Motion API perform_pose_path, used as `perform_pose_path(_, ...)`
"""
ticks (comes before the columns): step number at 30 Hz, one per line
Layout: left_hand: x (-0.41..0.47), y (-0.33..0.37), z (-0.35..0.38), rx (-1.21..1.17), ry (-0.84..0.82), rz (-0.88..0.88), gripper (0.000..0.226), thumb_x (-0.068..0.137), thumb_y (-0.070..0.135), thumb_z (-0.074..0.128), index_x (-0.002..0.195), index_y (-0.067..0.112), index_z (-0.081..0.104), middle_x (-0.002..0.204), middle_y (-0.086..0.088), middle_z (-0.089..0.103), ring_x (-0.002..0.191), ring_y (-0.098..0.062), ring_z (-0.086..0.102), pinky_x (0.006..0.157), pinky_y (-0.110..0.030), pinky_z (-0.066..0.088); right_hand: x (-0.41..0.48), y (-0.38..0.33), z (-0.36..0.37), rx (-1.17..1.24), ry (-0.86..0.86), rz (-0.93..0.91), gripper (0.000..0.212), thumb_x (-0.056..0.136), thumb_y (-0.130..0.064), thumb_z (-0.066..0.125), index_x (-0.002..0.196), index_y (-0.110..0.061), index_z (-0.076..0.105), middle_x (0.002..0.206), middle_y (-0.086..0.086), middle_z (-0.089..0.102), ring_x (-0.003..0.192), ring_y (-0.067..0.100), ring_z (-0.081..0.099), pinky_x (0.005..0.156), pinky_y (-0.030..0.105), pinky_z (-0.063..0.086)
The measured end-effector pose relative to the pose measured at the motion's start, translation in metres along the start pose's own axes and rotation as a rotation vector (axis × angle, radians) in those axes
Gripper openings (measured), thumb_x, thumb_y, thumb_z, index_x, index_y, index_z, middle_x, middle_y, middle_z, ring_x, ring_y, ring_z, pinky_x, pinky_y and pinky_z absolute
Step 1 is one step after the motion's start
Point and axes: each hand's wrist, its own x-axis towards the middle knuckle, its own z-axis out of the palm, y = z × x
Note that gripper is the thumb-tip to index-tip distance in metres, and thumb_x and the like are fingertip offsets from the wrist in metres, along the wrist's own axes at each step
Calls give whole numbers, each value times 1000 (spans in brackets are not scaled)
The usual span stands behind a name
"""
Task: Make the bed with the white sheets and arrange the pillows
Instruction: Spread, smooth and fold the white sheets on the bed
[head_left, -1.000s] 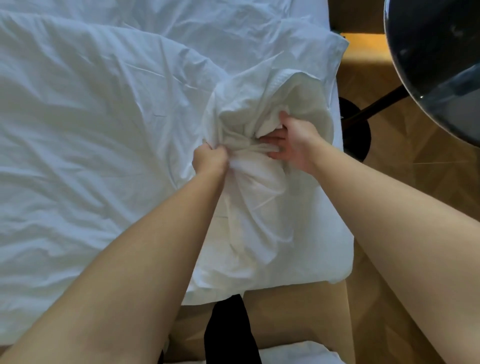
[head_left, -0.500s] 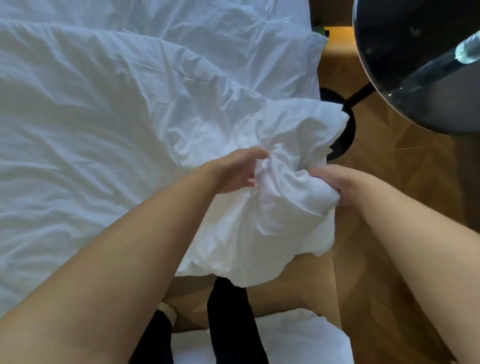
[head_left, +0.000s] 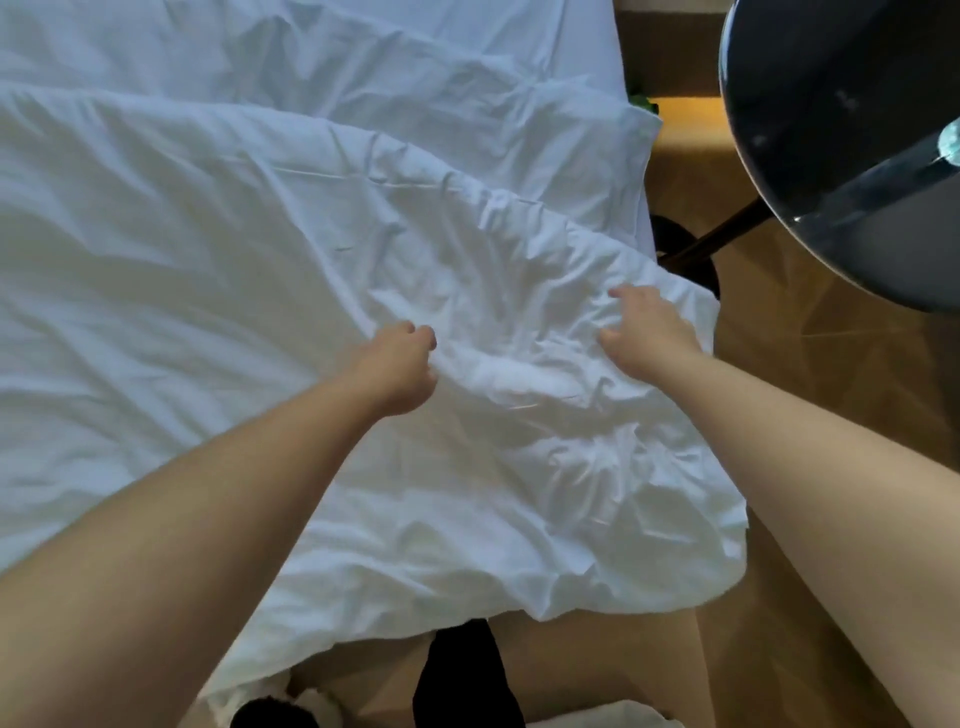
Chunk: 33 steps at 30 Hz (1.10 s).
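A wrinkled white duvet (head_left: 234, 291) covers the bed, its near right corner (head_left: 597, 519) spread flat over the bed's edge. My left hand (head_left: 397, 366) rests on the duvet with fingers curled, pinching a fold of the cloth. My right hand (head_left: 644, 332) lies on the duvet's right edge with fingers spread, pressing down and holding nothing. A white pillow (head_left: 519, 135) lies beyond the duvet at the upper right.
A dark round glass table (head_left: 841, 135) with a black leg stands to the right over the wooden floor (head_left: 810, 415). The tan bed frame (head_left: 597, 665) shows below the duvet. My dark trouser legs (head_left: 462, 675) stand at the bottom, next to more white bedding.
The bunched-up duvet corner that both hands gripped has been pulled out and laid flat over the bed's corner. My right hand has let go and opened on top of it.
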Motion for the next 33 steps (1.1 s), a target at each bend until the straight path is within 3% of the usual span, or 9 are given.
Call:
perform_pose_path(7,154,-46,-54,167,388,15,62,89,6,43,149,18,28,160,-6,16,141,-30,25,107,-49,32,160,-58,7,178,88,-129,69,94,-37,58,151,-21,24,147,10,40,133,30,41,106,42,33)
perform_pose_path(10,199,-62,-50,169,342,11,86,88,11,53,155,29,2,163,-4,-3,137,-36,33,103,-48,37,180,-68,25,150,-208,-246,92,80,-39,78,152,-21,24,141,5,48,130,25,46,105,30,35)
perform_pose_path(12,206,-73,-38,154,230,-14,100,82,16,62,153,35,-6,159,-12,9,127,-41,45,99,-47,43,176,-70,48,80,-504,-237,94,68,-57,81,145,-30,36,139,-4,52,126,18,51,107,30,38)
perform_pose_path(15,197,-85,-18,202,159,-38,89,78,14,63,149,38,15,142,-14,28,111,-41,55,90,-43,47,175,-69,47,339,-781,19,76,73,-77,59,128,-25,56,117,2,66,97,21,64,84,32,53)
perform_pose_path(18,199,-92,-16,177,149,-62,73,77,16,67,140,32,33,134,-13,35,110,-39,55,88,-39,46,220,-56,38,199,-184,224,105,73,-75,63,151,-18,24,134,18,50,112,34,56,89,43,48)
perform_pose_path(20,206,-93,-14,99,135,-72,66,77,18,68,135,30,38,128,-15,38,106,-39,56,88,-39,48,229,-54,51,-107,-138,307,119,69,-76,62,155,-27,-3,155,21,20,139,39,31,109,47,34)
perform_pose_path(26,193,-84,-18,11,323,-92,11,89,31,53,95,22,54,107,-15,61,98,-36,58,72,-35,39,222,-46,46,-61,157,66,30,94,-29,50,119,-14,57,123,16,59,112,38,56,84,38,44)
perform_pose_path(30,186,-57,-73,-278,714,-18,12,87,22,52,97,17,56,99,-16,64,93,-36,57,69,-35,39,240,-55,-112,-38,640,114,28,95,-13,49,122,-9,54,126,21,55,118,42,52,95,47,46)
perform_pose_path(33,199,-42,-94,-385,542,82,49,84,19,61,130,18,48,127,-14,55,117,-33,53,94,-38,44,244,-64,-190,101,679,119,59,92,-12,53,146,-15,29,147,21,35,132,42,40,104,51,41)
